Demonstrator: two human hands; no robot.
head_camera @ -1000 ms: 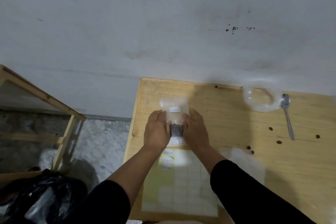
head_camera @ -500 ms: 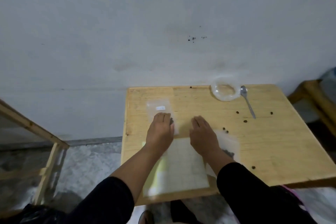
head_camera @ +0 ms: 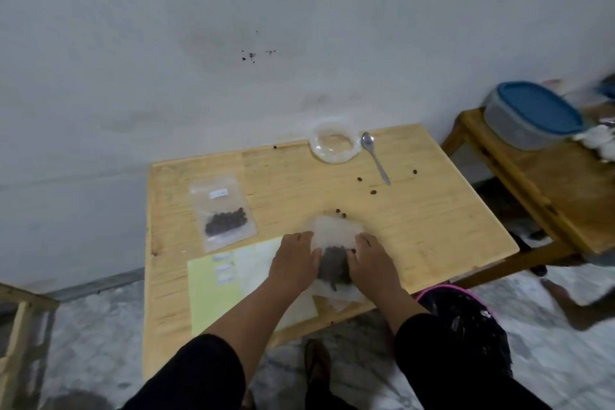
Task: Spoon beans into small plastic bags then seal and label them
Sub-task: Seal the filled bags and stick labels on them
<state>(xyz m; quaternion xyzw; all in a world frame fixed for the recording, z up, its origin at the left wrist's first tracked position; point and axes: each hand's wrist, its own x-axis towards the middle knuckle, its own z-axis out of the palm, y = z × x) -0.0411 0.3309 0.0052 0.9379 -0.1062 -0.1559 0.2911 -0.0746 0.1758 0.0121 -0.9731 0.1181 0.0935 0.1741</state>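
A sealed, labelled small bag of dark beans (head_camera: pixel 223 210) lies flat at the left of the wooden table (head_camera: pixel 432 226). Near the front edge a second clear bag with beans (head_camera: pixel 334 245) lies between my hands. My left hand (head_camera: pixel 294 260) presses on its left side and my right hand (head_camera: pixel 369 260) on its right side, fingers curled on the plastic. Under my left forearm sits a yellow-backed label sheet (head_camera: pixel 213 289). A metal spoon (head_camera: pixel 374 156) and a clear plastic bag rolled open (head_camera: pixel 334 145) rest at the table's far edge.
Loose beans (head_camera: pixel 366 186) are scattered over the table's middle and right. A second wooden table (head_camera: pixel 545 196) at the right carries a blue-lidded container (head_camera: pixel 532 113). A pink-rimmed bin with a black liner (head_camera: pixel 462 309) stands by the near right corner. A wooden frame (head_camera: pixel 20 323) stands at far left.
My hands left the labelled bag at the left and moved right onto the second bag of beans. The camera view swung to the right.
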